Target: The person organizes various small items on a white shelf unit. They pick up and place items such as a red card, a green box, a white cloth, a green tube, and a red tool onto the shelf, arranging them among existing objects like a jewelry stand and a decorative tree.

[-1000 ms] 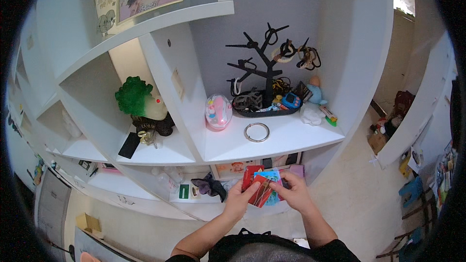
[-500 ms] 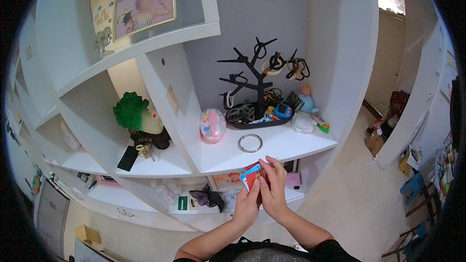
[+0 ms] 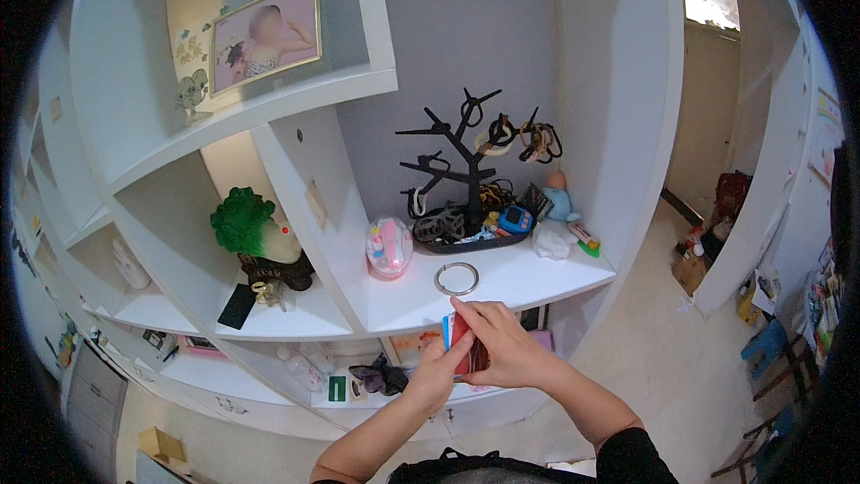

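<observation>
Card stack (image 3: 475,359) pinched between left grip (image 3: 434,374), right grip (image 3: 505,344).

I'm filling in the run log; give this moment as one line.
left hand: holds cards | right hand: holds cards | metal ring: on white shelf

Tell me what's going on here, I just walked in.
A person holds a small stack of red and blue cards between their left hand and right hand, in front of a white shelf unit. On its shelf, beyond the hands, lie a silver ring and, further back, a black tree-shaped stand.
</observation>
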Motion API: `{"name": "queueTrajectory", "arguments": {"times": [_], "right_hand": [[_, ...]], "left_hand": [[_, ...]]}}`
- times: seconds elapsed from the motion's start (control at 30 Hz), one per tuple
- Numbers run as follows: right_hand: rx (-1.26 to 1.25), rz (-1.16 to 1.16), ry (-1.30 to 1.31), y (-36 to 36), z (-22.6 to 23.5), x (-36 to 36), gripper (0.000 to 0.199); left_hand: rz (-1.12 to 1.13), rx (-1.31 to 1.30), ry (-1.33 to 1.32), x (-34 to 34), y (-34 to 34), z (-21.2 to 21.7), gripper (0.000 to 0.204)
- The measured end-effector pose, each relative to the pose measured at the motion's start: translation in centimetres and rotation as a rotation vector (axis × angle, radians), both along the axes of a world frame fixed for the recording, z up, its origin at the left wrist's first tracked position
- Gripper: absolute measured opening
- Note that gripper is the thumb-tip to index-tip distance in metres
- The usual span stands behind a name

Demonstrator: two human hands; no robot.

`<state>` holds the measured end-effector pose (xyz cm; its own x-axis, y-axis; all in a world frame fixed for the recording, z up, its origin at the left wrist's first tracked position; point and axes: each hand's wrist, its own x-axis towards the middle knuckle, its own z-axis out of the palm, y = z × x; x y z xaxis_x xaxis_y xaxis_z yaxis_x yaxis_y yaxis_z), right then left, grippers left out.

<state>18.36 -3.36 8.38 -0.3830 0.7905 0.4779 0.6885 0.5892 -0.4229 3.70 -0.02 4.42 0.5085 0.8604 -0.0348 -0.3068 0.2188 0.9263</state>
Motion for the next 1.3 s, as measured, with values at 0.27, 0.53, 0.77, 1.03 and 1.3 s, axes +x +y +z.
{"name": "queueTrajectory", "arguments": {"times": [0.27, 0.53, 0.77, 1.03, 1.3], "right_hand": [[-0.004, 0.112, 0.132, 0.8, 0.2, 0.5, 0.095], [-0.227, -0.003, 0.487, 1.9, 0.9, 1.8, 0.049], [-0.508, 0.036, 0.622, 2.6, 1.5, 3.0, 0.028], [-0.194, -0.429, 0.724, 9.8, 2.6, 12.2, 0.03], [-0.225, -0.651, 0.152, 21.5, 3.4, 18.0, 0.039]], "left_hand": [[-0.024, -0.026, 0.05, -0.7, 1.0, 1.7, 0.028], [-0.138, 0.018, 0.067, -0.9, 2.2, 3.9, 0.04], [-0.321, 0.145, 0.22, 0.3, 4.6, 5.7, 0.048], [0.356, 0.823, 0.191, -0.9, 9.2, 4.1, 0.036], [0.533, 0.916, 0.243, -1.8, 9.8, 3.2, 0.023]]}}
